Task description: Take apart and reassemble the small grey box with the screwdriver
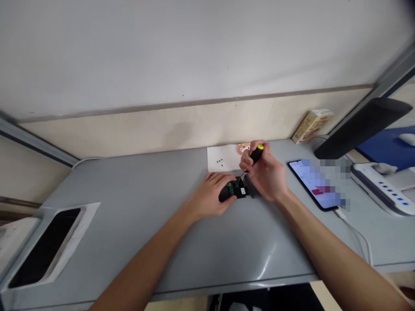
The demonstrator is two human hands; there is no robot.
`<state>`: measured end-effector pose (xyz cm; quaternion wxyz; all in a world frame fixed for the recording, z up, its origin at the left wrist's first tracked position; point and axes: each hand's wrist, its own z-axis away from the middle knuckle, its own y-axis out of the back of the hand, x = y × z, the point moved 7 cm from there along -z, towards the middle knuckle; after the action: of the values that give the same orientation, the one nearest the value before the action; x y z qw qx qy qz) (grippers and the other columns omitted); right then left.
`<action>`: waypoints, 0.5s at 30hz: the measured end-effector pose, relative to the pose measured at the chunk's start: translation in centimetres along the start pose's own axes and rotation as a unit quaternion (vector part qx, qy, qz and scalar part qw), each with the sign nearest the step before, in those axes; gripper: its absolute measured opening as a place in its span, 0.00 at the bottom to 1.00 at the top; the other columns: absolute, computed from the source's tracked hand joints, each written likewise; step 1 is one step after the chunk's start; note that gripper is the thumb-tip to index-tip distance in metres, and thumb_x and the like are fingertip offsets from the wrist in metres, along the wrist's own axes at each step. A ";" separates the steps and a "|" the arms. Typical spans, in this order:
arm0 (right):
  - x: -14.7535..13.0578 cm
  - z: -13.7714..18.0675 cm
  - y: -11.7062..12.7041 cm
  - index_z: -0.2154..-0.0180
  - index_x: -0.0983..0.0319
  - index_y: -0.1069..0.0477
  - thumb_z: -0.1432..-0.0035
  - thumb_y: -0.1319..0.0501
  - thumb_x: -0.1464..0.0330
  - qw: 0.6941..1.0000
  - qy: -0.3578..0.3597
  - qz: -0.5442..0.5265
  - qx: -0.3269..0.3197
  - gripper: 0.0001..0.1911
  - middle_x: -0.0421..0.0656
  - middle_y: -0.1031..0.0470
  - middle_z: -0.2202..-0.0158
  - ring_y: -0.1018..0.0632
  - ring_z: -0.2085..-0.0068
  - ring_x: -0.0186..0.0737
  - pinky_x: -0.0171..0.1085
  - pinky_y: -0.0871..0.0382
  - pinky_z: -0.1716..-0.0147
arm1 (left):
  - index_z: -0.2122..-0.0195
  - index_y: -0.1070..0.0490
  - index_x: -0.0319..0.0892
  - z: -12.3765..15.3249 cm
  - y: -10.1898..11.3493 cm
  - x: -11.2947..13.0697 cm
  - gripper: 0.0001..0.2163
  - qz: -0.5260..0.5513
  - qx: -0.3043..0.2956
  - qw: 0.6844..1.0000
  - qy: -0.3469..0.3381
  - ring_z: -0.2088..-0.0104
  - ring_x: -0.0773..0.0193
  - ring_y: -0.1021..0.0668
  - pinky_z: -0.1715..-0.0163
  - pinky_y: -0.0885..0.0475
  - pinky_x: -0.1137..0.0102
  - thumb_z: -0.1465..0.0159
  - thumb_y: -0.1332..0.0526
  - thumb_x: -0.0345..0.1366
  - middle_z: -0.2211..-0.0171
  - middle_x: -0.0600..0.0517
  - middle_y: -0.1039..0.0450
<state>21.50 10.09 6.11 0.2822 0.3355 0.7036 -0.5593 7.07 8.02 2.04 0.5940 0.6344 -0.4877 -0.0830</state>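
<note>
My left hand [215,193] is wrapped round a small black device [225,194] with a green circuit board [230,188] exposed, pressing it to the grey table. A screwdriver [257,153] with a black and yellow handle is gripped in my right hand [267,175]. Its shaft slants down to the left, and the tip meets the opened device near the board; the exact contact spot is too small to tell. A dark grey part [254,190] lies under my right hand, partly hidden by it. Several tiny dark screws [219,161] rest on a white paper [223,155] just behind.
An orange animal-face item [244,148] sits on the paper. To the right are a lit phone [316,185] with a cable, a white power strip [384,190], a dark cylinder [361,127] and a carton [311,125]. At left lies a black-screened phone [45,248] on white paper.
</note>
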 end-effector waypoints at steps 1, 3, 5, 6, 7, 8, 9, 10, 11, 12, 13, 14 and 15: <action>0.0 0.0 0.0 0.64 0.55 0.32 0.29 0.48 0.55 1.000 -0.006 -0.001 -0.001 0.14 0.39 0.43 0.72 0.39 0.72 0.37 0.37 0.37 0.70 | 0.44 0.34 0.48 0.0 0.0 0.0 0.19 0.000 0.002 1.000 -0.001 0.44 0.52 0.27 0.40 0.35 0.55 0.36 0.35 0.36 0.44 0.49 0.27; 0.1 0.0 0.0 0.64 0.55 0.32 0.28 0.48 0.55 1.000 -0.020 0.001 -0.006 0.15 0.39 0.43 0.72 0.39 0.72 0.37 0.36 0.37 0.70 | 0.44 0.34 0.48 0.0 0.0 0.0 0.20 0.000 0.005 1.000 -0.002 0.44 0.52 0.27 0.40 0.35 0.55 0.36 0.34 0.35 0.44 0.49 0.27; 0.0 0.0 0.0 0.64 0.56 0.32 0.28 0.49 0.56 1.000 -0.025 0.005 -0.009 0.15 0.39 0.43 0.73 0.39 0.73 0.37 0.36 0.37 0.70 | 0.43 0.34 0.48 -0.1 0.0 0.0 0.20 -0.001 0.007 1.000 -0.003 0.43 0.52 0.27 0.39 0.35 0.54 0.36 0.34 0.35 0.43 0.49 0.27; 0.0 0.0 0.0 0.64 0.56 0.32 0.28 0.49 0.56 1.000 -0.021 0.006 -0.009 0.16 0.39 0.43 0.73 0.39 0.73 0.37 0.36 0.37 0.70 | 0.43 0.34 0.48 -0.1 -0.1 0.0 0.20 -0.002 0.006 1.000 -0.005 0.42 0.52 0.27 0.39 0.35 0.55 0.36 0.34 0.35 0.43 0.49 0.28; -0.1 0.0 0.0 0.64 0.56 0.32 0.28 0.49 0.56 1.000 -0.015 0.006 -0.008 0.16 0.39 0.43 0.73 0.39 0.73 0.37 0.36 0.37 0.70 | 0.43 0.34 0.48 -0.1 -0.1 0.1 0.20 -0.002 0.005 1.000 -0.006 0.42 0.53 0.27 0.39 0.35 0.55 0.36 0.34 0.35 0.42 0.49 0.28; -0.1 0.0 0.0 0.64 0.56 0.32 0.28 0.49 0.56 1.000 -0.011 0.006 -0.009 0.16 0.39 0.43 0.73 0.39 0.73 0.37 0.36 0.37 0.69 | 0.43 0.34 0.48 -0.1 -0.1 0.1 0.20 -0.001 0.003 1.000 -0.007 0.42 0.53 0.28 0.39 0.35 0.55 0.36 0.34 0.35 0.42 0.49 0.28; -0.1 0.0 0.0 0.64 0.56 0.32 0.27 0.50 0.57 1.000 -0.007 0.005 -0.010 0.16 0.39 0.43 0.73 0.39 0.73 0.37 0.36 0.37 0.69 | 0.43 0.34 0.48 -0.1 -0.2 0.1 0.20 0.000 0.001 1.000 -0.007 0.42 0.53 0.28 0.39 0.34 0.55 0.36 0.34 0.35 0.42 0.49 0.28; 0.0 0.1 0.0 0.64 0.56 0.31 0.27 0.50 0.57 1.000 -0.006 0.003 -0.012 0.16 0.39 0.43 0.73 0.39 0.73 0.37 0.36 0.37 0.69 | 0.43 0.34 0.48 -0.1 -0.2 0.1 0.21 0.000 0.000 1.000 -0.007 0.42 0.53 0.27 0.39 0.34 0.55 0.36 0.34 0.35 0.42 0.49 0.28; 0.0 0.1 -0.1 0.64 0.56 0.31 0.27 0.50 0.57 1.000 -0.007 0.000 -0.013 0.16 0.39 0.43 0.73 0.39 0.73 0.37 0.37 0.37 0.69 | 0.43 0.34 0.48 -0.2 -0.2 0.1 0.21 0.001 0.001 1.000 -0.007 0.42 0.53 0.27 0.39 0.34 0.55 0.36 0.34 0.35 0.43 0.49 0.27; 0.1 0.1 -0.1 0.64 0.56 0.31 0.27 0.50 0.57 1.000 -0.008 -0.002 -0.013 0.16 0.39 0.43 0.73 0.39 0.73 0.37 0.37 0.37 0.69 | 0.43 0.34 0.48 -0.2 -0.2 0.1 0.21 0.001 0.002 1.000 -0.008 0.42 0.53 0.27 0.39 0.34 0.54 0.36 0.34 0.36 0.43 0.49 0.27; 0.2 0.1 -0.1 0.65 0.56 0.31 0.27 0.50 0.57 1.000 -0.010 -0.003 -0.012 0.16 0.39 0.43 0.73 0.39 0.73 0.37 0.37 0.37 0.69 | 0.42 0.34 0.48 -0.2 -0.2 0.0 0.21 0.001 0.002 1.000 -0.008 0.42 0.52 0.27 0.39 0.34 0.54 0.36 0.34 0.36 0.42 0.49 0.27; 0.3 0.1 -0.1 0.65 0.56 0.32 0.28 0.50 0.57 1.000 -0.011 -0.004 -0.010 0.16 0.39 0.44 0.73 0.39 0.73 0.37 0.37 0.37 0.69 | 0.42 0.35 0.48 -0.1 -0.2 0.0 0.21 0.000 0.002 1.000 -0.008 0.42 0.52 0.27 0.39 0.34 0.54 0.36 0.34 0.36 0.42 0.49 0.27; 0.3 0.1 -0.1 0.65 0.56 0.32 0.28 0.50 0.57 1.000 -0.012 -0.004 -0.008 0.16 0.39 0.44 0.72 0.39 0.72 0.37 0.37 0.37 0.69 | 0.42 0.35 0.49 -0.1 -0.2 0.0 0.21 -0.001 0.002 1.000 -0.008 0.42 0.52 0.27 0.39 0.34 0.54 0.36 0.34 0.36 0.42 0.49 0.27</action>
<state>21.23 9.99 5.91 0.2910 0.3240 0.7056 -0.5590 7.28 8.07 1.92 0.5888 0.6353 -0.4920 -0.0873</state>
